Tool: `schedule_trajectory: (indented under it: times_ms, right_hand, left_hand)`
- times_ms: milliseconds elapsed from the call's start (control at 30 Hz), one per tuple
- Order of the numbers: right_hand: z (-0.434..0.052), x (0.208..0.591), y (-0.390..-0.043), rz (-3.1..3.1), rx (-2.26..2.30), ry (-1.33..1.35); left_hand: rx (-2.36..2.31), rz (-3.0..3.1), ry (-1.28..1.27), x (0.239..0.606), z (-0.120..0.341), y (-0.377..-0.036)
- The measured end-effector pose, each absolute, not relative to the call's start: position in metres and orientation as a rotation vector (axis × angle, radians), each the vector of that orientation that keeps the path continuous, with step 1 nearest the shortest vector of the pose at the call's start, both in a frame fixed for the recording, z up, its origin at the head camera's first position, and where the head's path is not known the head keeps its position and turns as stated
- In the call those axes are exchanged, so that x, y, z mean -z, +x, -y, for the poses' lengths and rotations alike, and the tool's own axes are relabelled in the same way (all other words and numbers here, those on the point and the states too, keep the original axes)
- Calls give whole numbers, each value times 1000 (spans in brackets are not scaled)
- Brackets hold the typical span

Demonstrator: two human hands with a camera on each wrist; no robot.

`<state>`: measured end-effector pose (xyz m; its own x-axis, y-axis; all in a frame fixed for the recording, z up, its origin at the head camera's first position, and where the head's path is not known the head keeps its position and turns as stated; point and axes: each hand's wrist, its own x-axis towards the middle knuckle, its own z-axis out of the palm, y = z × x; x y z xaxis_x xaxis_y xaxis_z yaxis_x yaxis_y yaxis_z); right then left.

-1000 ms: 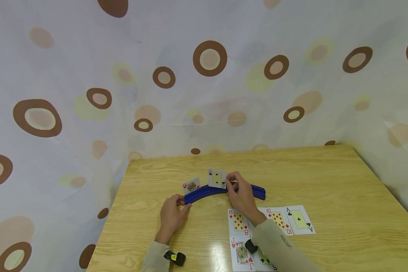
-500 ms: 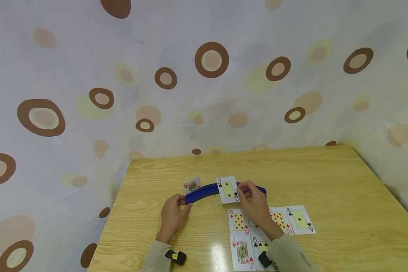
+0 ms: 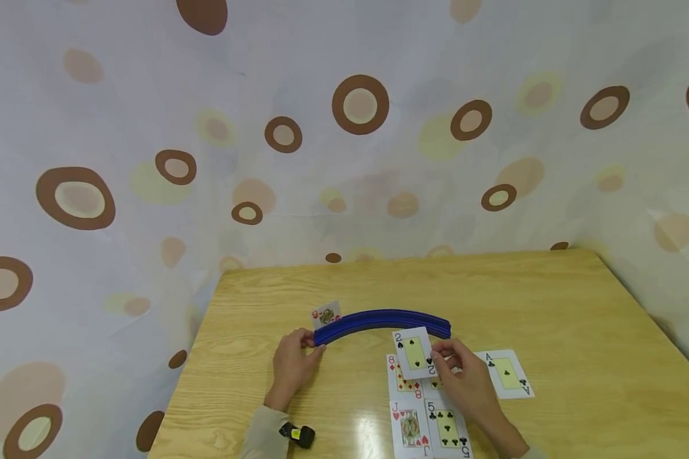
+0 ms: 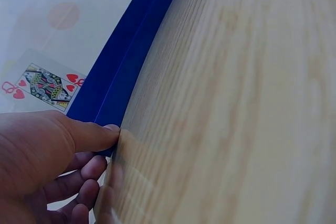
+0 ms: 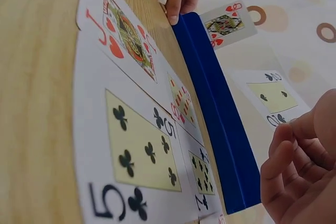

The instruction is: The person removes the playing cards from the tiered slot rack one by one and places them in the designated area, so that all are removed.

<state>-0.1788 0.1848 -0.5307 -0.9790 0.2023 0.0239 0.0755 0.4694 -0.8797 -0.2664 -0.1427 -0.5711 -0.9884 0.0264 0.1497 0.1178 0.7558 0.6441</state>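
Note:
A curved blue card holder (image 3: 373, 319) lies on the wooden table. My left hand (image 3: 294, 363) grips its left end, thumb (image 4: 102, 136) on the near side and the other fingers behind. Close to that end, a queen of hearts (image 3: 326, 313) stands tilted in the holder. Between thumb and fingertips my right hand (image 3: 467, 379) pinches the right edge of a two of spades (image 3: 413, 352). That card is held face up in front of the holder, partly covering the eight of diamonds (image 3: 404, 377). The right wrist view shows the two of spades (image 5: 273, 97) beside the curled fingers.
Face-up cards lie in rows on the near right of the table (image 3: 235, 382): a jack of hearts (image 3: 409, 428), a five of clubs (image 3: 448, 428), a seven of clubs (image 5: 201, 176) and an ace of clubs (image 3: 506, 374). A patterned cloth (image 3: 298, 64) rises behind and beside the table.
My right hand has carried the two of spades from the holder's middle towards the right and nearer, over the laid-out cards. The left hand keeps its place on the holder's end.

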Motion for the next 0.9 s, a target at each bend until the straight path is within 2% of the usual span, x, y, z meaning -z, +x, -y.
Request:
schedule_trajectory:
  times_ms: [200, 400, 900]
  right_hand:
    - [-196, 525, -158, 2637, -1519, -352]
    - [-207, 536, -145, 2649, -1498, -388]
    - [-222, 551, -134, 2708, -1461, -588]
  left_hand:
    - [1044, 2817, -105, 572, 141, -266]
    - [1036, 2814, -120, 571, 140, -266]
    - [1048, 2814, -114, 569, 141, -265]
